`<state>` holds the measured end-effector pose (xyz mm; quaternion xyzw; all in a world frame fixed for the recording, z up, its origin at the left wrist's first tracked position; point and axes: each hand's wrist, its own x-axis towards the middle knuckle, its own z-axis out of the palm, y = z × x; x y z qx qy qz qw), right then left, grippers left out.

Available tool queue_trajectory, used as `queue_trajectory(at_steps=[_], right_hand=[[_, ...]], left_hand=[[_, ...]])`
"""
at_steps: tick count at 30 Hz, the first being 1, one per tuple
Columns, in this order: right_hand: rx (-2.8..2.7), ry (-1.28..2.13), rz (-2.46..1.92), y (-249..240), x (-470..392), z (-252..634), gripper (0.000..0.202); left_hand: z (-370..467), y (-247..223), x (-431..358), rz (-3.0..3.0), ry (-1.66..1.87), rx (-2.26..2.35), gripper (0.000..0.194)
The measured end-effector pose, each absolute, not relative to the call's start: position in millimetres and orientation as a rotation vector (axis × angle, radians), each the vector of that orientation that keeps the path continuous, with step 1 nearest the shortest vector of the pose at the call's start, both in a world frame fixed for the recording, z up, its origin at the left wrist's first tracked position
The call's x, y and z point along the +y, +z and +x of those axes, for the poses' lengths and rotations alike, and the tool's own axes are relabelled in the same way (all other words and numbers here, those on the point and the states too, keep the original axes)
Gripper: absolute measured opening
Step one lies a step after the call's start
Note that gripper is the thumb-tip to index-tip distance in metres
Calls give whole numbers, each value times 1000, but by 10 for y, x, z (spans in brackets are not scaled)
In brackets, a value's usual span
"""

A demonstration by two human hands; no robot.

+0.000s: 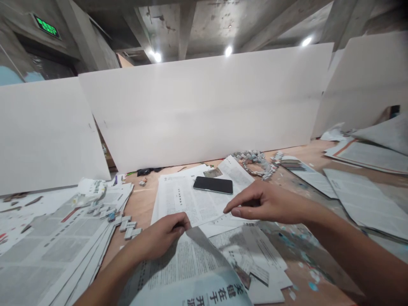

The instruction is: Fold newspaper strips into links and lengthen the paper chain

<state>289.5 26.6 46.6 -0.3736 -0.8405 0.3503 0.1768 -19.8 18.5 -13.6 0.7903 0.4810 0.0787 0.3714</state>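
Note:
My left hand (168, 233) is closed on the edge of a sheet of newspaper (178, 259), whose near part curls up towards me. My right hand (264, 202) hovers palm down over the sheets, index finger and thumb stretched out, their tips a little apart at a paper edge. I see nothing held in it, though its other fingers are partly hidden. Just beyond the hands, a dark-screened phone (213, 185) lies on more printed sheets (174, 197). Further loose newspaper pieces (270, 250) lie under and right of the curled sheet.
At left lies a newspaper stack (60, 242) with a chain of folded paper pieces (127, 227) and a crumpled white bag (91, 190). A ring of folded paper (255, 163) sits at the back. White boards (204, 110) stand behind; newspapers (369, 199) lie right, near blue scraps (306, 257).

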Motion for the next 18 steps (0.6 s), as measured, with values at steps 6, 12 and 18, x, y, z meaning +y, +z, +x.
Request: queue_trajectory(at_steps=[6, 12, 18], right_hand=[[-2444, 1083, -982, 476, 219, 2887, 32], [-2466, 1183, -939, 475, 193, 2870, 31], [-2484, 1143, -937, 453, 192, 2870, 32]], left_hand=[[-188, -122, 186, 2021, 188, 1222, 13], [-198, -128, 195, 2029, 184, 1215, 14], [-198, -145, 203, 2031, 178, 1223, 13]])
